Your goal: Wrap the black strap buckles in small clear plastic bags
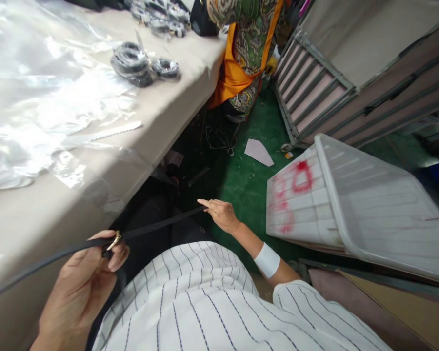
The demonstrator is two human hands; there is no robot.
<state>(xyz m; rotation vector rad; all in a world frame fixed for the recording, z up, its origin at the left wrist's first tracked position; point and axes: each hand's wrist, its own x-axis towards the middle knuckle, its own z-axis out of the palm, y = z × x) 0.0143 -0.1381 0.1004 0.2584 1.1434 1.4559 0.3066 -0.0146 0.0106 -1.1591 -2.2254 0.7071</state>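
The left hand [82, 280] is closed around a thin black belt [157, 225] just at its brass buckle [113, 241], thumb and fingers pinching the strap from both sides. From that pinch the belt runs taut up and to the right, its long axis slanting across the dark gap below the desk's front edge, to the right hand [221, 213]. The right hand holds the far end between thumb and fingers with the forefinger stretched out along the strap. Behind the left hand the belt trails off toward the lower left, over the desk [175, 105] edge. Clear plastic sheeting [40, 87] covers the desk's left part, with coiled belts [131, 63] near its far edge. A white crate [303, 200] stands just right of the right hand
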